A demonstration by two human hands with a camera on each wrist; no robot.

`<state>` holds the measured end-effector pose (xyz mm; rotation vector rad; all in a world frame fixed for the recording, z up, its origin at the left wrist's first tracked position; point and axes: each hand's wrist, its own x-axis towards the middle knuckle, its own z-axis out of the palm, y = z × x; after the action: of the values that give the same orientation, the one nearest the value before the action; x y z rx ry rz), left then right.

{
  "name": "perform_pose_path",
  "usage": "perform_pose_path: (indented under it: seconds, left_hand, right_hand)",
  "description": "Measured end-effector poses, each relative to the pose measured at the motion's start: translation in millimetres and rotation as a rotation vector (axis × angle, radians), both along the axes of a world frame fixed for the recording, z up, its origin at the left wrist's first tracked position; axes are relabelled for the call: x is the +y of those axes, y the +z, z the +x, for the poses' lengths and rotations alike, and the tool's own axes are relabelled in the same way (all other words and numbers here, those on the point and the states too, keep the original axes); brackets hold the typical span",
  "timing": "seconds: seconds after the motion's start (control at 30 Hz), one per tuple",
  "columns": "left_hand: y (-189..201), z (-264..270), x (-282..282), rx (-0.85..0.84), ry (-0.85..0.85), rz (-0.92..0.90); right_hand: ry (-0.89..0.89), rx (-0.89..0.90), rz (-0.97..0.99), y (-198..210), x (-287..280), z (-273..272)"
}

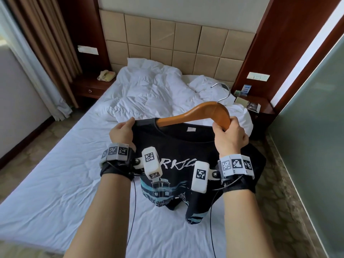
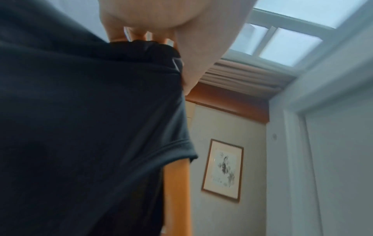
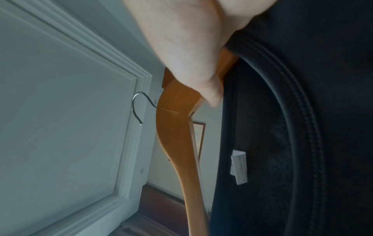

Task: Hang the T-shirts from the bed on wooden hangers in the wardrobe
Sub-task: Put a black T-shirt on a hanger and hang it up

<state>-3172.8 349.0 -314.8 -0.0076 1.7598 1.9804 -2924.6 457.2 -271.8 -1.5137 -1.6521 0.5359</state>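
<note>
You hold a black T-shirt (image 1: 178, 146) up over the bed (image 1: 55, 174), near its right side. Your left hand (image 1: 122, 132) pinches the shirt's shoulder, fingers (image 2: 139, 34) curled tight on the cloth. Your right hand (image 1: 229, 135) grips one arm of the wooden hanger (image 1: 195, 113), fingers wrapped round the wood. The hanger's other arm goes into the neck hole, and its metal hook (image 1: 222, 92) points up and away from you. The shirt's bottom edge rests on the white sheet.

There is lots of open sheet to your left. A rumpled white duvet (image 1: 149, 90) lies past the shirt, toward the headboard (image 1: 176, 38). On your right, the bed edge and a frosted glass wall (image 1: 312, 136) are close.

The head view shows the ship print on the shirt. The left wrist view shows a framed picture (image 2: 223, 170) on the wall. The right wrist view shows the shirt's white neck label (image 3: 239, 167) close up, and the collar stitching.
</note>
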Motion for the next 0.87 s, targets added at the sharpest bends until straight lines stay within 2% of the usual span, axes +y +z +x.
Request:
perform_pose_path:
  seconds: [0.13,0.23,0.3,0.43,0.57,0.73,0.87]
  left_hand:
    - [-0.3,-26.8,-15.5,-0.263,-0.085,0.070]
    - [-4.1,-43.2,-22.5,-0.342,-0.158,0.103]
    - [-3.9,-53.3,-26.1,-0.342,-0.138,0.101]
    - [-8.2,-77.2,-30.3,-0.242,-0.047,0.043]
    - [-11.4,-87.0,-32.8,-0.164,-0.025,-0.016]
    - [2.6,-84.9,-30.0,0.143,-0.035,-0.113]
    - [20.8,-72.1,-20.1,0.456,-0.148,-0.122]
  right_hand:
    - [-0.026,0.019,-0.052,-1.0,-7.2,-25.1]
    - [-0.031,0.026,-0.078,-2.4,-7.2,-38.3]
    - [-0.017,0.021,-0.091,-2.2,-9.2,-44.6]
    - [0.016,0.001,-0.120,-2.5,-17.2,-54.9]
    - [0.047,-0.060,-0.127,-4.1,-18.8,-64.1]
    - [0.095,-0.109,-0.082,-3.8,-19.8,-79.8]
    - [0.129,-0.156,-0.043,-6.6,-24.9,-96.1]
